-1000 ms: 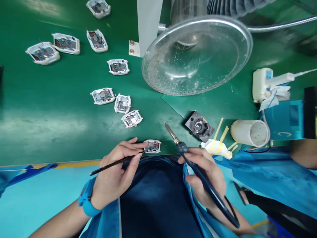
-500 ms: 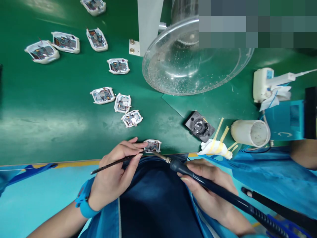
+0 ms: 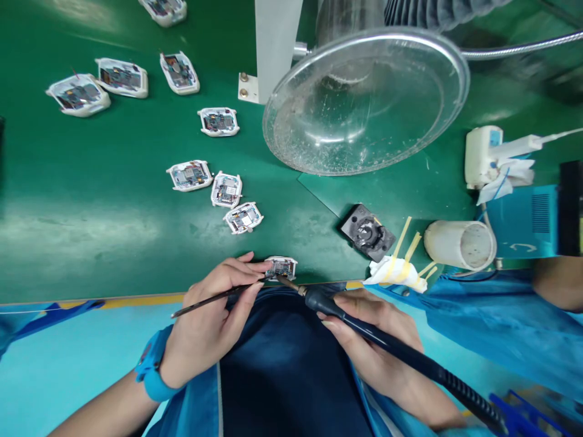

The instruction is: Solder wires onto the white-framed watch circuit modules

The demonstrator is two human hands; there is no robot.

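Observation:
My left hand [image 3: 212, 312] is closed on a thin dark tool, tweezers by the look of it [image 3: 214, 298], whose tip reaches a small white-cased circuit board [image 3: 282, 267] at the near edge of the green table. My right hand [image 3: 371, 343] grips a dark soldering iron [image 3: 364, 331] like a pen. Its metal tip touches the near edge of that same board. A thick black cord runs from the iron's handle off to the lower right.
Several more white-cased boards [image 3: 226, 189] lie scattered across the green mat [image 3: 91, 200] to the left and back. A large clear dome hood [image 3: 364, 103] hangs at centre right. A black holder [image 3: 367, 232], white cup [image 3: 460, 244], taped wad [image 3: 396, 270] and blue box [image 3: 523, 221] stand right.
My right hand swung the soldering iron from pointing up over the table down to the left, bringing its tip onto the board. The left hand stayed put.

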